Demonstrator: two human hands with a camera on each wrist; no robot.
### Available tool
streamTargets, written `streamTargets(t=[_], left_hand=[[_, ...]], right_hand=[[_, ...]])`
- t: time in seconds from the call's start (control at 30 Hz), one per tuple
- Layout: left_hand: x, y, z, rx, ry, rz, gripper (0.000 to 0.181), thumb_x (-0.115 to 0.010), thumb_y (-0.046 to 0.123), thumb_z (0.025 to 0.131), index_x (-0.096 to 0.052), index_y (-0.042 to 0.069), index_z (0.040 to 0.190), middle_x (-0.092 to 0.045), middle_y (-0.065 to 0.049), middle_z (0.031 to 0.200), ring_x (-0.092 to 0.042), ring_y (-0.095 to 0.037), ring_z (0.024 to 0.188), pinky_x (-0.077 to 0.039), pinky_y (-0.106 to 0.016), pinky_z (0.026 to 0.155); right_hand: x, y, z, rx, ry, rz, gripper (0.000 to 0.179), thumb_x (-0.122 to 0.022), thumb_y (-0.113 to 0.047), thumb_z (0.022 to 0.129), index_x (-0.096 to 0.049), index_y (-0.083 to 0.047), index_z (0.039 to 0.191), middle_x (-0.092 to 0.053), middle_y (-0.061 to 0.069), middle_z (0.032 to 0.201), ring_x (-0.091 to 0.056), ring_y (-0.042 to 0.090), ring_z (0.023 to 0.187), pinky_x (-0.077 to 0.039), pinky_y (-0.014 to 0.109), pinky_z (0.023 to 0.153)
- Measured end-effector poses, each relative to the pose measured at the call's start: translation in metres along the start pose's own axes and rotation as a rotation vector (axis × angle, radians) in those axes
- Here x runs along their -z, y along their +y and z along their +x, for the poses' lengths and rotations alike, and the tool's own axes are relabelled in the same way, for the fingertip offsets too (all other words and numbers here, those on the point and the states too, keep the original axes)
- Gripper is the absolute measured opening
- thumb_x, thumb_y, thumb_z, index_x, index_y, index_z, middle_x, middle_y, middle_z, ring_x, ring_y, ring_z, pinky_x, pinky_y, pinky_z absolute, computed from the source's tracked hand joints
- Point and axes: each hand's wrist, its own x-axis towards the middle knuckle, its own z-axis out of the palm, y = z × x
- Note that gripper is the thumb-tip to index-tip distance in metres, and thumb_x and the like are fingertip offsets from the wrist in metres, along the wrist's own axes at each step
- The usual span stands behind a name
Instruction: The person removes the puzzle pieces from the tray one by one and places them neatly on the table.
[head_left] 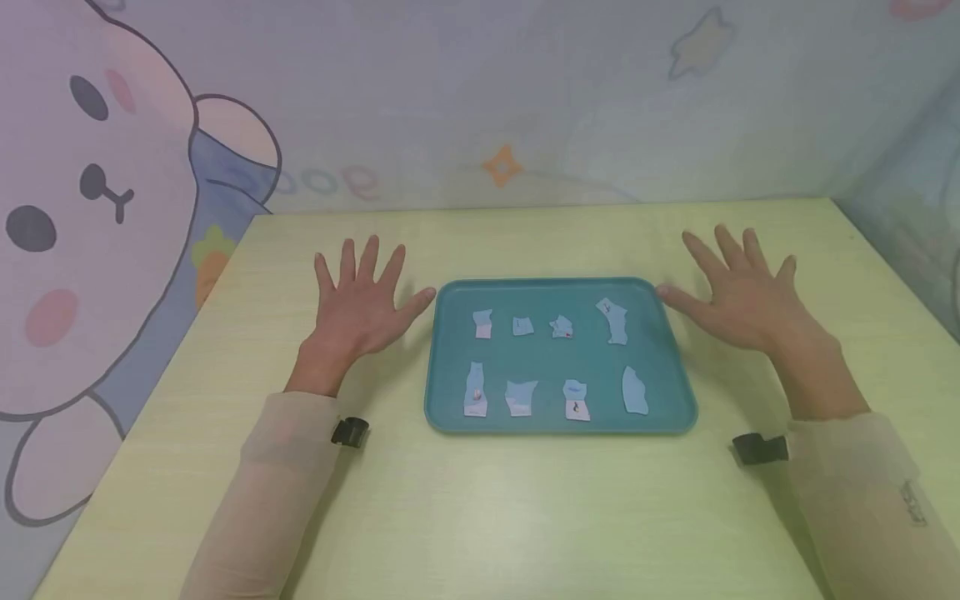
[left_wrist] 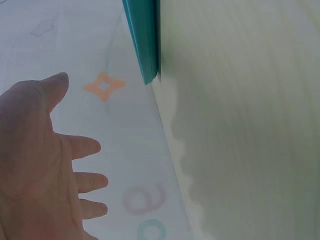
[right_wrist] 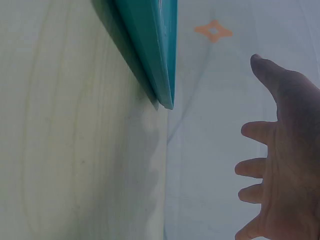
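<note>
A teal tray [head_left: 555, 356] lies on the table, seen whole in the head view. Several pale blue torn paper pieces [head_left: 633, 390] are spread over it in two rows; some have pinkish-white parts and small printed pictures. To the tray's left, my left hand [head_left: 358, 312] is held above the table with fingers spread and nothing in it. My right hand [head_left: 750, 300] mirrors it on the right side, fingers also spread and holding nothing. Each thumb points toward a far corner of the tray. Both wrist views show the hands apart from the tray's edge.
The light wooden table [head_left: 495, 508] ends at a wall cloth [head_left: 450, 100] printed with a cartoon bear and stars. Black bands [head_left: 350, 432] sit at both sleeve cuffs. Shadows of the hands fall on the tabletop.
</note>
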Motion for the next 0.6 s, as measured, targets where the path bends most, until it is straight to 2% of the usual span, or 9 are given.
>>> streamTargets(t=[0.1,0.17,0.27,0.33,0.4,0.5,0.6], left_hand=[[-0.001,0.0,0.0,-0.006,-0.009,-0.019,0.086,-0.035,0.067,0.105,-0.016,0.014,0.171,-0.004,-0.022,0.177,0.008,-0.049,0.163,0.012,-0.072,0.123],[0.0,0.001,0.0,-0.014,-0.024,-0.034,0.085,-0.039,0.064,0.106,-0.02,0.011,0.17,-0.011,-0.022,0.176,0.0,-0.049,0.163,0.005,-0.071,0.126],[0.001,0.006,0.0,-0.026,-0.065,-0.045,0.08,-0.043,0.057,0.107,-0.028,0.007,0.167,-0.028,-0.023,0.171,-0.021,-0.048,0.159,-0.019,-0.066,0.126],[0.002,0.01,-0.001,-0.023,-0.115,-0.062,0.077,-0.045,0.053,0.107,-0.032,0.005,0.166,-0.042,-0.023,0.164,-0.038,-0.045,0.153,-0.037,-0.063,0.118],[0.002,0.015,-0.003,-0.012,-0.177,-0.074,0.075,-0.047,0.05,0.107,-0.034,0.005,0.165,-0.05,-0.022,0.159,-0.047,-0.043,0.147,-0.047,-0.061,0.109],[0.0,0.021,-0.005,0.011,-0.267,-0.1,0.074,-0.049,0.046,0.106,-0.033,0.005,0.165,-0.055,-0.02,0.156,-0.052,-0.041,0.145,-0.048,-0.06,0.109],[-0.002,0.025,-0.007,0.014,-0.315,-0.11,0.074,-0.051,0.042,0.106,-0.031,0.003,0.165,-0.05,-0.021,0.16,-0.048,-0.042,0.148,-0.044,-0.06,0.115]], right_hand=[[0.0,-0.001,0.0,0.011,-0.007,0.002,0.1,-0.042,-0.076,0.1,-0.006,-0.017,0.172,0.001,0.033,0.173,0.01,0.061,0.157,0.005,0.09,0.109],[0.001,-0.003,-0.002,0.029,-0.019,0.012,0.102,-0.049,-0.075,0.098,-0.012,-0.016,0.171,-0.005,0.032,0.173,0.004,0.06,0.158,0.0,0.087,0.112],[0.002,-0.01,-0.009,0.074,-0.041,0.058,0.102,-0.061,-0.07,0.095,-0.022,-0.012,0.169,-0.017,0.03,0.172,-0.011,0.057,0.158,-0.012,0.081,0.118],[0.001,-0.017,-0.016,0.098,-0.069,0.1,0.099,-0.067,-0.065,0.094,-0.029,-0.011,0.167,-0.026,0.027,0.171,-0.021,0.053,0.157,-0.021,0.076,0.119],[-0.001,-0.024,-0.023,0.121,-0.106,0.148,0.095,-0.074,-0.06,0.092,-0.038,-0.008,0.164,-0.039,0.024,0.165,-0.035,0.049,0.151,-0.034,0.071,0.116],[-0.005,-0.034,-0.032,0.149,-0.167,0.195,0.086,-0.083,-0.053,0.087,-0.052,-0.008,0.154,-0.059,0.018,0.147,-0.054,0.041,0.133,-0.047,0.062,0.106],[-0.009,-0.041,-0.039,0.193,-0.22,0.202,0.079,-0.09,-0.049,0.08,-0.062,-0.009,0.142,-0.068,0.011,0.128,-0.062,0.03,0.116,-0.053,0.054,0.097]])
